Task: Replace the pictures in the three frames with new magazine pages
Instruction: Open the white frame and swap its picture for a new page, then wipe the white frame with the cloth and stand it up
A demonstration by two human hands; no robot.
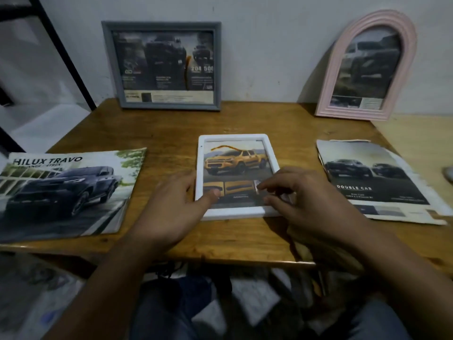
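Head cam – our left hand (pixel 171 207) and right hand (pixel 301 204), fingers loosely spread, press the white frame (pixel 235 213) at 12 o'clock – gripping nothing.

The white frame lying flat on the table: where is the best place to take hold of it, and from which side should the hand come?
Probably by its two long side rails. The white frame lies flat on the table with bare wood along both long sides, so the left hand can come from the left and the right hand from the right. Fingers should stay on the raised border, off the yellow truck picture.
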